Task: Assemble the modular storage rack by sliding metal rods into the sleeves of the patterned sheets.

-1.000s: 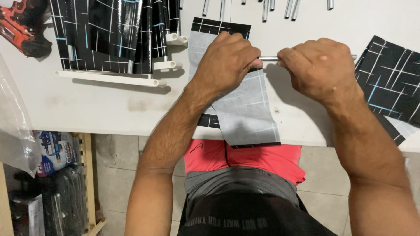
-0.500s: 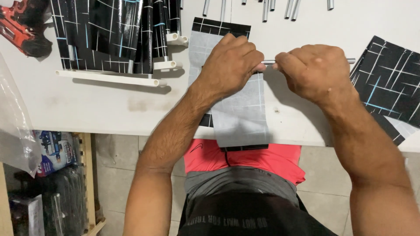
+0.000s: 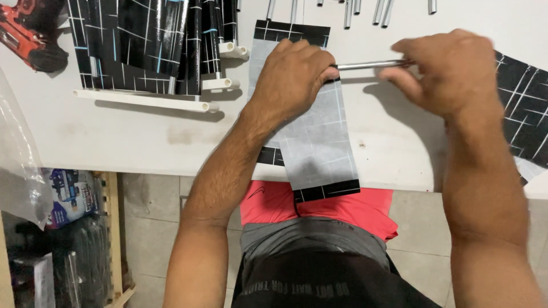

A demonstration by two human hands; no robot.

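Observation:
A thin metal tube (image 3: 365, 65) lies level just above the white table (image 3: 114, 137), held at both ends. My left hand (image 3: 294, 71) pinches its left end and also presses on a strip of film (image 3: 319, 142), grey-white backing side up, black with white lines at its edges. The strip runs toward me and hangs over the table's front edge. My right hand (image 3: 451, 71), blurred by motion, grips the tube's right end.
Several white tubes wrapped in black lined film (image 3: 154, 45) lie at the back left. Bare metal tubes (image 3: 365, 8) line the far edge. Another black film sheet (image 3: 522, 108) sits at the right. A red power tool (image 3: 25, 34) rests at the far left. Shelves with packages (image 3: 68, 197) stand below left.
My right hand has slid to the right along the tube, so more bare metal shows between my hands. The film strip has shifted slightly. My left hand stays on the strip.

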